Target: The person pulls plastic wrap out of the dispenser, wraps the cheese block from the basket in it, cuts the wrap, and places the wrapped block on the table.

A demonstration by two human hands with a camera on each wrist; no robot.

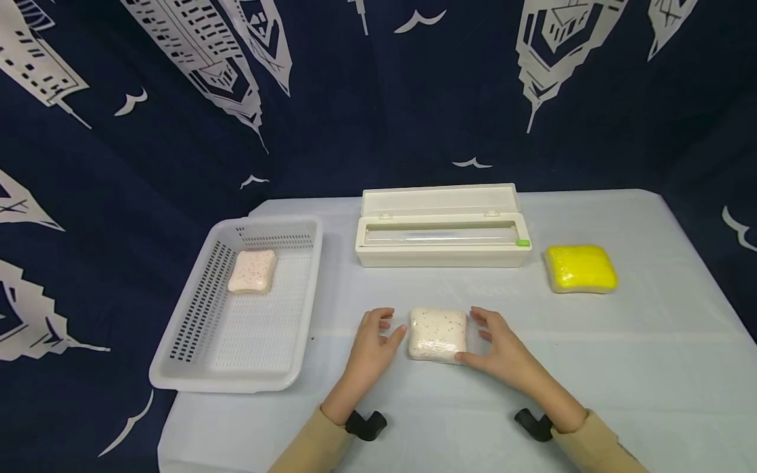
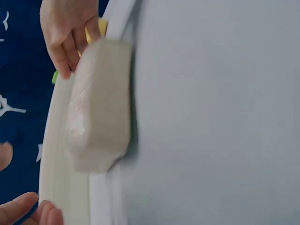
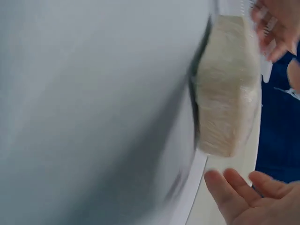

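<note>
A cream, dark-speckled, pillow-shaped block (image 1: pixel 437 334) lies on the table between my hands. Shiny clear film covers it, wrinkled along its side in the right wrist view. My left hand (image 1: pixel 374 345) is just left of the block, fingers loosely bent and apart from it. On the other side is my right hand (image 1: pixel 501 348); its thumb tip is at the block's lower right corner, and whether it touches I cannot tell. Neither hand grips anything. Behind the block stands a cling film dispenser (image 1: pixel 443 257), lid up, with a roll of film inside and a green slider (image 1: pixel 523 242).
At the left, a white perforated plastic basket (image 1: pixel 278 382) holds a pinkish speckled block (image 1: pixel 252 272). A yellow block (image 1: pixel 581 269) with a shiny surface lies at the right, beyond my right hand. Dark blue printed cloth (image 1: pixel 384 112) hangs behind the white-covered table (image 1: pixel 662 368).
</note>
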